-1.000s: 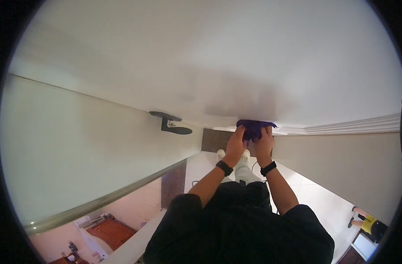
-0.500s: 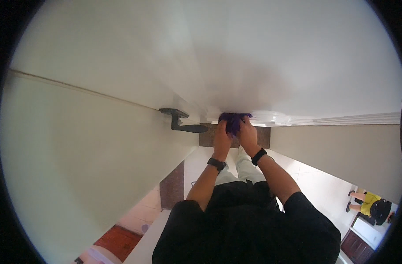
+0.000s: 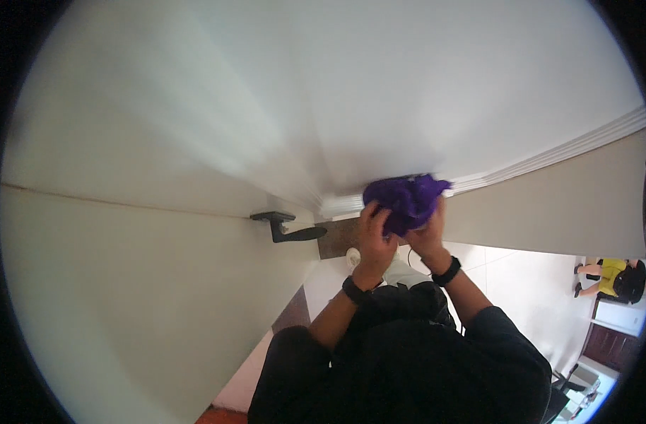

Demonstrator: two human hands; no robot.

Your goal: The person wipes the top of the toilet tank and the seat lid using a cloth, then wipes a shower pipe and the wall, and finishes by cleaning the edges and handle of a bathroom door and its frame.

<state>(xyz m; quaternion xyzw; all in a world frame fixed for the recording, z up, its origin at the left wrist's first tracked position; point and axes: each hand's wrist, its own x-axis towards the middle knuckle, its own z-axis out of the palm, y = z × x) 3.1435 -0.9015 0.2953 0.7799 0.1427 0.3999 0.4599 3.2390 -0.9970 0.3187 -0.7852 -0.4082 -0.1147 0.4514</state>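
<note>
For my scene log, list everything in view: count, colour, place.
Cloth: one, purple, centre
Handle: one, dark, left
Panels: several, pale, left and right
Trim: one, white, beside cloth
Floor patches: two, brown, beside and below handle
Floor: one, pale, right
Other person: one, yellow clothes, right
Background items: several, brown and white, right
Patch: one, red, bottom
Shoe: one, white, below cloth
Wristbands: two, black, wrists
Shirt: one, black, bottom
Left grip: one, bare, cloth's left
Right grip: one, bare, cloth's right

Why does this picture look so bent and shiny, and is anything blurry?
In the head view, the wide lens bows straight edges like the trim and leaves dark corners; in the head view, pale glare streaks the white surface; also in the head view, the hands and cloth look slightly soft, from motion or focus, I cannot tell.
</note>
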